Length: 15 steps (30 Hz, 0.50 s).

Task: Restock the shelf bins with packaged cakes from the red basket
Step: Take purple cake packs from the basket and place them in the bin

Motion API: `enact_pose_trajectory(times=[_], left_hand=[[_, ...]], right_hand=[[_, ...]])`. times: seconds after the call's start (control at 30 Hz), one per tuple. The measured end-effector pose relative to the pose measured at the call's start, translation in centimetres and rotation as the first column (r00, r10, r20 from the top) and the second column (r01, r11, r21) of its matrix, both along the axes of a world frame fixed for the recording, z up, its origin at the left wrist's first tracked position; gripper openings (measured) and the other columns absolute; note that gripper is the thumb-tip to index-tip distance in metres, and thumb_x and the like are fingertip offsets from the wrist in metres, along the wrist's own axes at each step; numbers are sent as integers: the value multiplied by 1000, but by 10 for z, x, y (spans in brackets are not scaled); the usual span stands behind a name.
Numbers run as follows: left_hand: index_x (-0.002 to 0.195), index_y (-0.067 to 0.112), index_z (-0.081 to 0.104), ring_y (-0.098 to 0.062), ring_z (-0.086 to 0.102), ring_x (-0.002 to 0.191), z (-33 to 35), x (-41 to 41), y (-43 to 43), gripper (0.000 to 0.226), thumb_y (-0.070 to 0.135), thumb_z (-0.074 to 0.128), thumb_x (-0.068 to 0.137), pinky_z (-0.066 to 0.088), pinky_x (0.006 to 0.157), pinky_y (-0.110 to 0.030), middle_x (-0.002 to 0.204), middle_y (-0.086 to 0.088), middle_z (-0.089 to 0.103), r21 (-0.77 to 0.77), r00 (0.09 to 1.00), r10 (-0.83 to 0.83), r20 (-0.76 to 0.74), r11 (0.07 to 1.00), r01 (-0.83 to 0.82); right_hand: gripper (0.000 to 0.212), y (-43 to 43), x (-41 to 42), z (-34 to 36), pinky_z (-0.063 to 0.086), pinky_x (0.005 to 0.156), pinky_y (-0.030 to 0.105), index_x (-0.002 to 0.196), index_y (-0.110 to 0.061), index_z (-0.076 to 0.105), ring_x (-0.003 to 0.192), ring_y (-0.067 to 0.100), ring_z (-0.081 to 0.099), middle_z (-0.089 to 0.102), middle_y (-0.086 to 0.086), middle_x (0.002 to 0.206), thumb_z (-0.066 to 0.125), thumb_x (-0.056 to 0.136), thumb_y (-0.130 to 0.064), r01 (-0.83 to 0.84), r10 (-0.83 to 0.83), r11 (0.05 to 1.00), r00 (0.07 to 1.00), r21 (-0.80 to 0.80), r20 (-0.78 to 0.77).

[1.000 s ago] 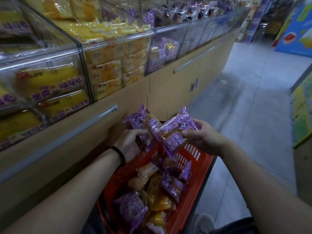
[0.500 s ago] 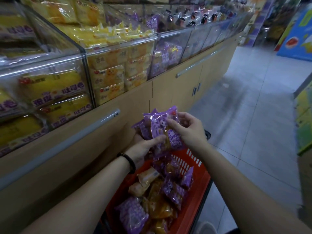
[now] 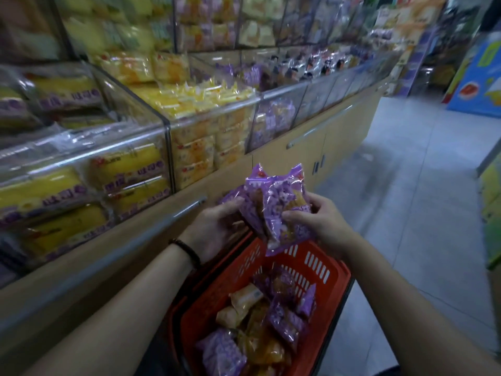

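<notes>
Both hands grip a bunch of purple packaged cakes (image 3: 273,204) above the far end of the red basket (image 3: 329,283). My left hand (image 3: 217,226), with a dark bracelet at the wrist, holds the bunch from the left. My right hand (image 3: 320,221) clasps it from the right. More purple and orange cake packs (image 3: 260,329) lie in the basket below. Clear shelf bins run along the left: one with yellow cakes (image 3: 200,104), and beyond it one with purple packs (image 3: 273,118).
A wooden cabinet (image 3: 311,156) with metal handles stands under the bins. The grey tiled aisle floor (image 3: 412,191) stretches ahead on the right. A green and yellow display (image 3: 492,213) sits at the right edge, and a blue sign (image 3: 479,80) stands farther back.
The two hands have brought the purple packs together into one bunch and lifted it slightly. The view has tilted up toward the shelf bins.
</notes>
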<state>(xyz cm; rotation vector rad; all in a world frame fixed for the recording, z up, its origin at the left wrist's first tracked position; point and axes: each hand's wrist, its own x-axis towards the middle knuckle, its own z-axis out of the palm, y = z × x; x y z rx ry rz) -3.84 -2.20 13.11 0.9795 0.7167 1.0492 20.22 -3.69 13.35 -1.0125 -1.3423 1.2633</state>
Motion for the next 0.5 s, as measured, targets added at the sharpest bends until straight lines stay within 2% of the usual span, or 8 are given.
enact_pose_trajectory(times=[0.07, 0.13, 0.23, 0.27, 0.33, 0.4, 0.43, 0.5], left_hand=[[118, 21, 68, -22, 72, 87, 26, -8, 0, 32, 9, 72, 88, 59, 84, -43, 111, -8, 75, 74, 989, 5, -150, 997, 7], [124, 24, 63, -25, 75, 89, 62, -13, -5, 35, 7, 67, 93, 62, 80, -46, 113, -8, 75, 136, 940, -56, -337, 985, 108], [138, 30, 56, -25, 75, 100, 120, -17, -12, 55, 10, 74, 90, 64, 74, -40, 125, -7, 73, 206, 798, -150, -583, 923, 324], [141, 33, 54, -23, 74, 105, 138, -16, -13, 63, 10, 77, 88, 63, 78, -40, 128, -5, 72, 221, 749, -162, -643, 897, 383], [141, 36, 54, -21, 71, 114, 169, -10, -15, 70, 9, 83, 84, 61, 92, -46, 131, 0, 70, 262, 668, -131, -732, 852, 454], [136, 35, 58, -21, 71, 113, 194, -4, -14, 63, 16, 87, 83, 59, 96, -49, 129, 2, 71, 325, 601, -51, -798, 803, 500], [133, 35, 60, -22, 72, 110, 205, -1, -12, 60, 21, 87, 82, 59, 95, -50, 125, 1, 73, 353, 588, -11, -809, 790, 501], [126, 37, 65, -23, 74, 104, 227, 2, -4, 50, 27, 87, 82, 61, 91, -48, 113, 1, 77, 405, 574, 74, -816, 781, 476]], right_hand=[[30, -11, 6, 23, 61, 86, 55, 104, -1, 76, 92, 42, 75, 75, 30, 104, 85, 76, 1, -19, 15, 999, 996, 46, 86], [29, -19, 14, 52, 62, 88, 55, 104, -3, 77, 97, 45, 75, 76, 28, 105, 86, 77, 3, -93, 80, 993, 982, 67, 172], [38, -26, 25, 104, 60, 93, 55, 106, -1, 75, 103, 47, 73, 74, 30, 109, 89, 72, -7, -191, 155, 977, 941, 92, 302], [39, -28, 28, 123, 59, 95, 55, 108, 1, 74, 105, 48, 71, 73, 30, 110, 89, 73, -8, -230, 180, 968, 915, 101, 360], [26, -31, 29, 158, 61, 92, 47, 101, -9, 77, 102, 40, 73, 77, 20, 105, 87, 78, -4, -274, 178, 954, 849, 126, 497], [27, -31, 29, 189, 59, 80, 29, 92, -19, 79, 88, 20, 76, 79, 5, 93, 85, 79, 4, -285, 158, 949, 803, 136, 574], [30, -31, 30, 203, 57, 77, 24, 94, -19, 79, 86, 16, 74, 78, 4, 92, 83, 80, 8, -286, 149, 947, 792, 144, 592], [31, -23, 31, 225, 60, 80, 26, 106, -9, 77, 92, 23, 75, 78, 13, 100, 81, 81, 9, -271, 103, 946, 773, 180, 626]])
